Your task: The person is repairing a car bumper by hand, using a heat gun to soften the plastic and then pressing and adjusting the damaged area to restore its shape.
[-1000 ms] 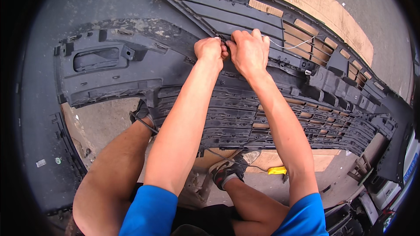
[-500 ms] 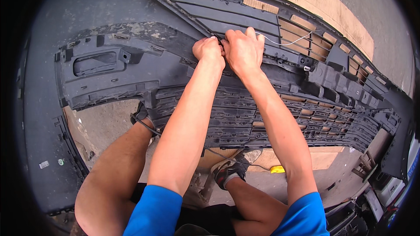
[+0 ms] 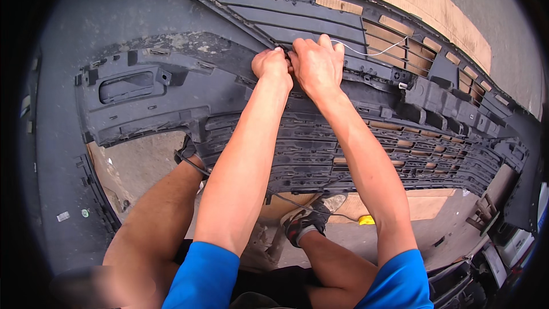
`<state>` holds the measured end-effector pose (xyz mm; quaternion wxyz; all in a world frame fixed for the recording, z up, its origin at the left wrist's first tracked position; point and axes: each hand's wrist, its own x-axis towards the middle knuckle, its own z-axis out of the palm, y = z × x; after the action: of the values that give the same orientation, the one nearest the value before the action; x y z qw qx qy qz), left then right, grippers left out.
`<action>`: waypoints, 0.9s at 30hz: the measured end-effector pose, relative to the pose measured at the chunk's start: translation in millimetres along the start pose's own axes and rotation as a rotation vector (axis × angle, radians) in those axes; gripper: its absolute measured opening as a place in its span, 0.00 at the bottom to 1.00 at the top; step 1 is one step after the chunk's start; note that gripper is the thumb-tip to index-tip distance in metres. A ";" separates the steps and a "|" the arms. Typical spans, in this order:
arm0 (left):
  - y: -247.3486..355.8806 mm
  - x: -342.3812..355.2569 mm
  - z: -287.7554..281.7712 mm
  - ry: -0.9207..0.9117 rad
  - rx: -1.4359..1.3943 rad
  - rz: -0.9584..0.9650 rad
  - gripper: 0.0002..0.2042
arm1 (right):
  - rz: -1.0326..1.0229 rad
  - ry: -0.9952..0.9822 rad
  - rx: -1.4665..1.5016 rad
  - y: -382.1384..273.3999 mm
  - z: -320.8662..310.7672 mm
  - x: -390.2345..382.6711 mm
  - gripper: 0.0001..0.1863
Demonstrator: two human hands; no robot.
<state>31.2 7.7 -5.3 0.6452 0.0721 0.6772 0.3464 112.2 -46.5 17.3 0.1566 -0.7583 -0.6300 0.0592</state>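
Observation:
A large black plastic car bumper [image 3: 143, 109] with slatted grille sections [image 3: 423, 154] lies before me. My left hand [image 3: 273, 64] is closed at a seam below a long dark strip [image 3: 226, 14], at the upper middle. Beside it, almost touching, my right hand [image 3: 317, 64] has its fingers curled at the same seam. What the fingertips hold is hidden behind my knuckles. A thin white wire [image 3: 374, 53] arches rightward from behind my right hand over the upper slatted panel [image 3: 297, 27].
Cardboard [image 3: 457, 28] lies under the far edge, more [image 3: 429, 206] under the near edge. A yellow object [image 3: 366, 220] with a dark cord lies near my right shoe [image 3: 309, 217]. My legs straddle the concrete floor. Part of a white vehicle [image 3: 512, 240] is at the lower right.
My hands have moved slightly left in the picture and stay gathered at the seam, fingers still curled. The bumper appears shifted slightly as the view moved.

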 end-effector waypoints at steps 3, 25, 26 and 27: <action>3.9 -9.7 -1.6 -0.019 0.030 -0.017 0.10 | 0.005 -0.001 -0.006 2.3 1.2 -0.8 0.03; 8.5 4.2 1.0 0.004 0.193 -0.075 0.06 | -0.050 0.017 0.086 27.9 -40.3 -1.2 0.06; 8.6 2.4 2.5 -0.001 0.203 -0.078 0.06 | -0.073 0.034 0.042 27.8 -32.0 -2.5 0.06; 9.0 3.1 2.0 -0.001 0.212 -0.081 0.06 | -0.092 0.024 0.021 26.0 -28.9 -1.5 0.06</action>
<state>29.5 16.9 -2.6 0.6478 0.1128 0.7120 0.2464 144.5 -56.8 36.3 0.1748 -0.7276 -0.6615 0.0494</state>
